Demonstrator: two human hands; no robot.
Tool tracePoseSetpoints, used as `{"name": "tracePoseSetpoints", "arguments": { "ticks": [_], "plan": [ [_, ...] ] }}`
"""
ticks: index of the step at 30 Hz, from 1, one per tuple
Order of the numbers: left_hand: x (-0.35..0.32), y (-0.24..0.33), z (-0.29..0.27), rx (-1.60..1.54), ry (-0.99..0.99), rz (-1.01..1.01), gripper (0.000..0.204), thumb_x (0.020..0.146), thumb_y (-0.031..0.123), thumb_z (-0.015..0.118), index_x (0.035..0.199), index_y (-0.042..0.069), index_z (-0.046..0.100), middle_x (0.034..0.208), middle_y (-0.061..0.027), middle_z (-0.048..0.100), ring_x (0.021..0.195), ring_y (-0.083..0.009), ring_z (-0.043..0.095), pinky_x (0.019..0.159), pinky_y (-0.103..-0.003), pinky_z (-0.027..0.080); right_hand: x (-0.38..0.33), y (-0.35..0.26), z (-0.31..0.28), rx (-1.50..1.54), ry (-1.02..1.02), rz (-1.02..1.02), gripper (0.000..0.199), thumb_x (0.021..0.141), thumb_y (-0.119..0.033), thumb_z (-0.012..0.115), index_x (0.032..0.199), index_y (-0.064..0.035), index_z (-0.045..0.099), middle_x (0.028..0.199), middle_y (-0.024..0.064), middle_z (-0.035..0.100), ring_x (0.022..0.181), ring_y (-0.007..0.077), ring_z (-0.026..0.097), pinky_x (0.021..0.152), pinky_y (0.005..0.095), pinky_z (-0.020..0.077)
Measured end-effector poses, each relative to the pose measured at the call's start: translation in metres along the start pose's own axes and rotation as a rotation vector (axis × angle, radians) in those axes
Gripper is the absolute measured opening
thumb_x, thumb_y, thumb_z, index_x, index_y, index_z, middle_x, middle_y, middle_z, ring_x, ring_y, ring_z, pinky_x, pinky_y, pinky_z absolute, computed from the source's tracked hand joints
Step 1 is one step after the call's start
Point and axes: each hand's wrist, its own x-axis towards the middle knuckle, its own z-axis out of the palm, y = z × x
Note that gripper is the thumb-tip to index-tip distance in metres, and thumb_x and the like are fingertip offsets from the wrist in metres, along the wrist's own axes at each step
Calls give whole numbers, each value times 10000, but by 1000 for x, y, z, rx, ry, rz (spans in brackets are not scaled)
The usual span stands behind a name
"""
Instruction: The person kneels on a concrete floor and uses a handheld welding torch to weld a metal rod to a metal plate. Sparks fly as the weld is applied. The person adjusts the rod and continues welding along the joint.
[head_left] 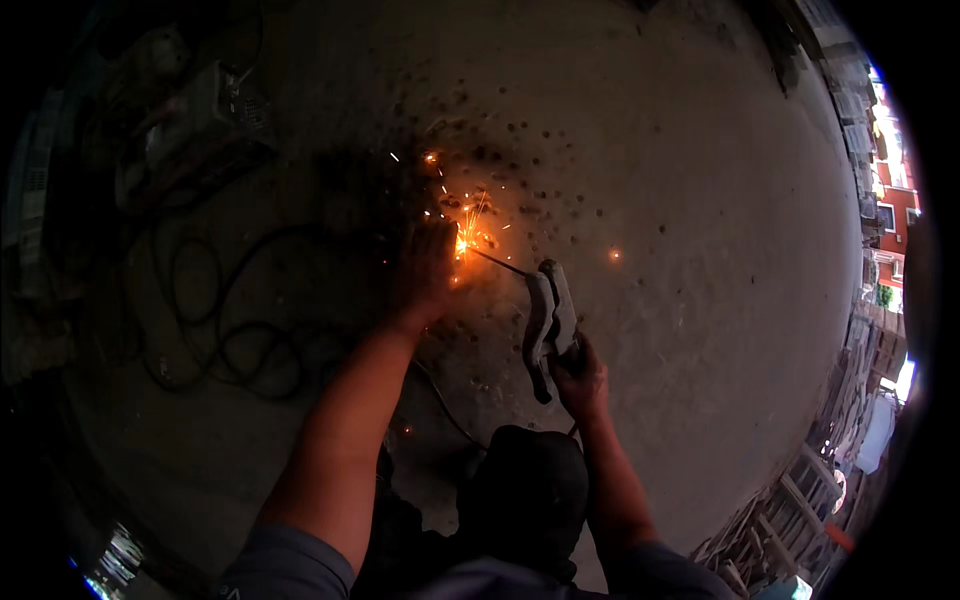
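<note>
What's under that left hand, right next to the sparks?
The left hand covers whatever it presses on; that piece cannot be seen. Around it show sparks, the spotted concrete floor, and the rod from the holder in the right hand.

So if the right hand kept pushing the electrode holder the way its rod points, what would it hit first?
Likely the glowing weld spot, just beside the left hand. The right hand aims the holder up-left; depth is unclear.
</note>
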Motion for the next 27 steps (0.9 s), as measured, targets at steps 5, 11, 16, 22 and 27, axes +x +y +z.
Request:
{"name": "tracePoseSetpoints", "arguments": {
  "ticks": [5,11,16,22,27],
  "plan": [
    [3,-1,-18,58,-56,-19,1028,777,531,812,1533,-14,379,1562,-196,451,1517,-330,346,1289,-559,154,-1,5,5,11,-36,13,517,829,-205,782,1312,-80,647,931,194,747,877,365,756,762,428,587],
    [-2,-9,-13,56,-9,-31,1113,748,509,847,1580,5,305,1596,-208,396,1508,-367,340,1273,-563,192,1,1,9,-25,-71,23,536,820,-224,783,1321,-90,647,987,213,751,934,390,745,802,447,588],
    [-1,-5,-21,67,-27,-28,1136,731,494,864,1586,8,296,1611,-181,387,1518,-326,339,1289,-549,160,1,2,10,-58,-79,15,548,821,-246,777,1330,-91,644,1012,217,753,951,391,743,814,453,590],
    [1,-3,-24,48,-72,-37,1158,726,486,865,1606,33,263,1633,-162,366,1533,-317,318,1299,-543,130,3,4,13,-67,-87,14,556,818,-260,772,1333,-94,645,1030,223,751,968,392,741,824,451,592],
    [-1,-3,-15,55,-83,-24,1160,739,508,844,1615,35,250,1645,-159,350,1540,-317,308,1294,-558,130,4,0,13,-70,-90,6,558,819,-263,764,1338,-99,643,1036,223,750,972,392,740,834,449,591]
  ]
}}
